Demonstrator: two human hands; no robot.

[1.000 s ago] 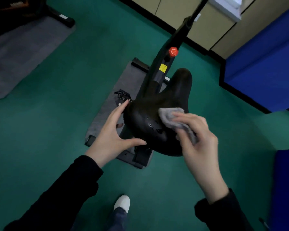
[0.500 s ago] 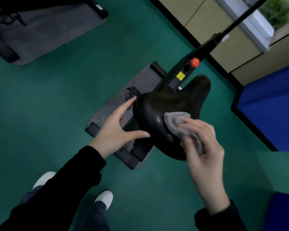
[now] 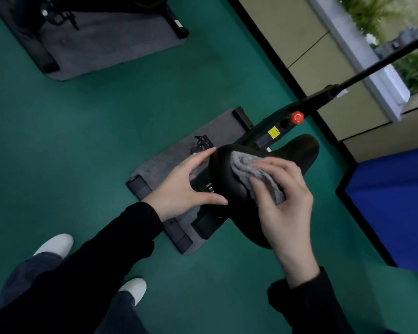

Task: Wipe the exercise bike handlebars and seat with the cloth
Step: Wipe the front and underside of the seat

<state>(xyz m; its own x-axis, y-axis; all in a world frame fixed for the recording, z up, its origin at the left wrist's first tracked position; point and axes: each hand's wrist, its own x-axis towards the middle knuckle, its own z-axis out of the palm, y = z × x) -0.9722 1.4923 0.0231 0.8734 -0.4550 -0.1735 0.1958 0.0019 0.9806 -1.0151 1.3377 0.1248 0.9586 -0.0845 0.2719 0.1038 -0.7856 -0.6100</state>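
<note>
The black bike seat point(image 3: 297, 150) sits at centre right, its narrow nose pointing up and right. My right hand point(image 3: 285, 198) presses a bunched grey cloth point(image 3: 256, 174) onto the wide rear of the seat. My left hand point(image 3: 184, 184) rests against the seat's left edge, fingers spread, thumb under the rim. The bike frame point(image 3: 275, 126) with a red knob point(image 3: 296, 118) and a yellow sticker rises behind the seat. The handlebars are out of view.
The bike stands on a grey mat point(image 3: 169, 162) on green floor. A second machine on another mat point(image 3: 101, 44) is at top left. A blue pad point(image 3: 391, 203) and beige wall panels line the right. My white shoes point(image 3: 56, 244) are at bottom left.
The view has swung left, showing more of the second machine. My right hand has slid the cloth toward the seat's left rear. My left hand keeps steadying the edge.
</note>
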